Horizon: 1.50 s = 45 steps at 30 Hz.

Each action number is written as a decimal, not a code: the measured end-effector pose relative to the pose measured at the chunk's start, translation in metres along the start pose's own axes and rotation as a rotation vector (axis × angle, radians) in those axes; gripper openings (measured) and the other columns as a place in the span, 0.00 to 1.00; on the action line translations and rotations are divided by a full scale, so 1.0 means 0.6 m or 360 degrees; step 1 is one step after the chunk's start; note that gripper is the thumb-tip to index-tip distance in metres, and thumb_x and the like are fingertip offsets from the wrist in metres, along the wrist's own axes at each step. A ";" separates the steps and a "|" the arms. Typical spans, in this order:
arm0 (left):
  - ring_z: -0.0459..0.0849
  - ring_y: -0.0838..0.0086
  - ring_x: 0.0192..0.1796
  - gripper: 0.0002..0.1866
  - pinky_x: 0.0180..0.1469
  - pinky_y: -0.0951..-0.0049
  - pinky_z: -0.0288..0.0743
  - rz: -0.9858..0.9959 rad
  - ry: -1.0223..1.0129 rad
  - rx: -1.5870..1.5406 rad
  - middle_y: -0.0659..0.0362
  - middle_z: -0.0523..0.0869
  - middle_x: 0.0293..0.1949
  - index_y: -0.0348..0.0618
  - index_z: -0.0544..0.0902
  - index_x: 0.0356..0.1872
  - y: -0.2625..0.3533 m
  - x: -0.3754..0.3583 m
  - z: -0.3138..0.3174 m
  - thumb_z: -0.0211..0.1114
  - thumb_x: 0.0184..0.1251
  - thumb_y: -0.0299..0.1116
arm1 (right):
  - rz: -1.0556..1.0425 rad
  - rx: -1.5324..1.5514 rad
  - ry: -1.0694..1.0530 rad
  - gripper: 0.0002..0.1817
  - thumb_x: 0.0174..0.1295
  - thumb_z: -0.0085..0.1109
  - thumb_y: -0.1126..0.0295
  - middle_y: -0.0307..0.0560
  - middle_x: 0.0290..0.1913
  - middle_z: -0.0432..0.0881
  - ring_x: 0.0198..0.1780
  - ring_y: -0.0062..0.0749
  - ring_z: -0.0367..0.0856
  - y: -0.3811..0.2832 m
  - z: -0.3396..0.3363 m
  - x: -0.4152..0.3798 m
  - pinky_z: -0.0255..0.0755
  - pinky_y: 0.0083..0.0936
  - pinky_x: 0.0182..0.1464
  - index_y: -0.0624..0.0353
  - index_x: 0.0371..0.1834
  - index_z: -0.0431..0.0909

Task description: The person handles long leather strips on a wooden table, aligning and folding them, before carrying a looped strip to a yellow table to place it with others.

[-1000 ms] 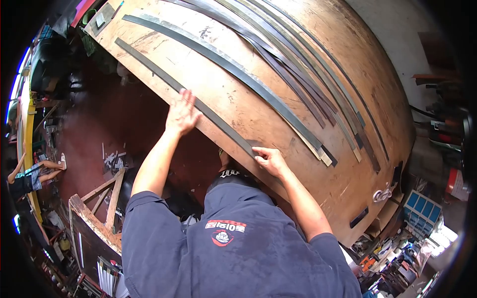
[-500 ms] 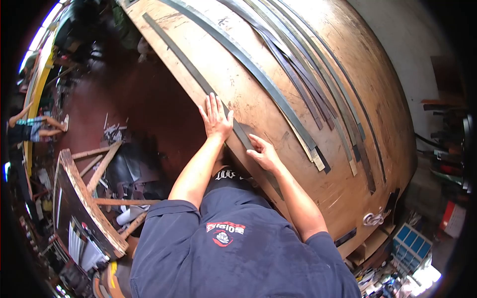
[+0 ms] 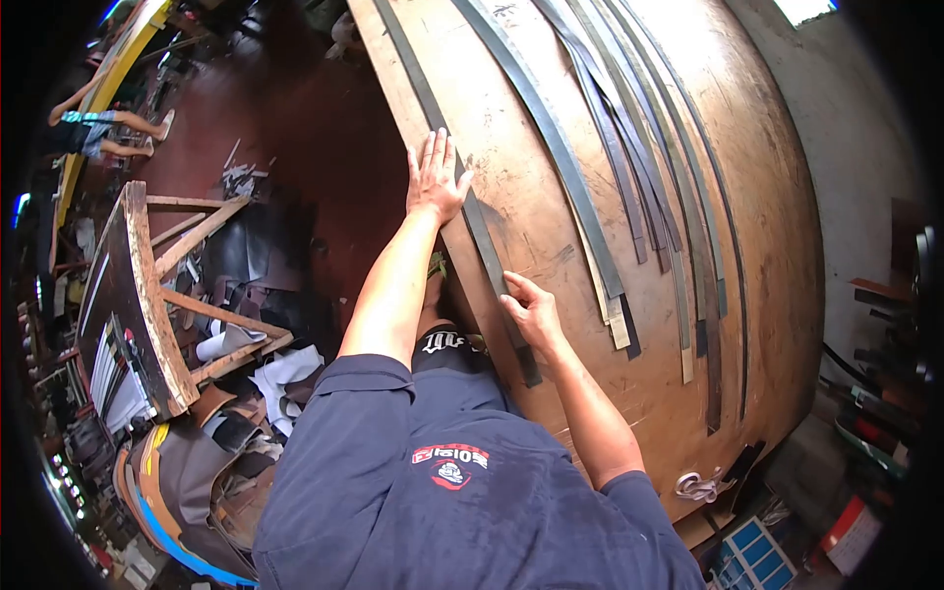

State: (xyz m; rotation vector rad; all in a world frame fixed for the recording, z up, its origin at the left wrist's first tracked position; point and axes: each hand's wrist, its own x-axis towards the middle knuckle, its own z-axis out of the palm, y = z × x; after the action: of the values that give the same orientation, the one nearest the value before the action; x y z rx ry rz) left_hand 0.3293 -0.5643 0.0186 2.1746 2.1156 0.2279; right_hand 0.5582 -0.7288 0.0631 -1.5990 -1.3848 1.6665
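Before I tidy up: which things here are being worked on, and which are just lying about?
In use:
left hand and right hand, both flat on the dark strip
wooden table

Lying about:
other strips
wooden frame
scraps on floor

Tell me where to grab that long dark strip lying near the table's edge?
Probably its near end, from the table's edge side. The dark strip lies flat on the wooden table, and the right hand already presses there while the left hand flattens it farther up.
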 end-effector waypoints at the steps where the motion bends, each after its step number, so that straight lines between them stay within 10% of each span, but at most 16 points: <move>1: 0.42 0.65 0.81 0.40 0.78 0.50 0.29 -0.0007 -0.0028 0.0029 0.53 0.45 0.79 0.39 0.53 0.76 -0.001 0.001 0.001 0.46 0.72 0.56 | -0.0041 0.0024 0.0057 0.23 0.61 0.65 0.74 0.37 0.30 0.83 0.32 0.15 0.75 0.008 0.004 0.001 0.73 0.18 0.38 0.56 0.61 0.78; 33: 0.41 0.66 0.81 0.40 0.78 0.50 0.29 -0.0014 -0.0031 0.0047 0.55 0.47 0.79 0.40 0.55 0.76 0.001 0.002 0.000 0.47 0.72 0.57 | -0.0087 0.0026 0.0444 0.18 0.59 0.65 0.71 0.43 0.26 0.83 0.27 0.18 0.77 0.002 0.035 -0.008 0.73 0.21 0.34 0.61 0.53 0.81; 45: 0.43 0.64 0.80 0.40 0.78 0.48 0.31 0.0009 0.0004 0.0047 0.54 0.48 0.79 0.39 0.56 0.75 0.000 0.002 0.002 0.46 0.72 0.57 | 0.0355 0.0638 -0.0226 0.18 0.66 0.62 0.68 0.39 0.35 0.83 0.32 0.20 0.79 -0.067 0.025 0.074 0.73 0.19 0.37 0.64 0.56 0.76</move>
State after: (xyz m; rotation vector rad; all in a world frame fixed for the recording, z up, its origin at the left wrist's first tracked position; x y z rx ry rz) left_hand 0.3296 -0.5632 0.0176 2.1977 2.1281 0.2015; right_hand 0.5217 -0.6802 0.0738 -1.4617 -0.8780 2.0666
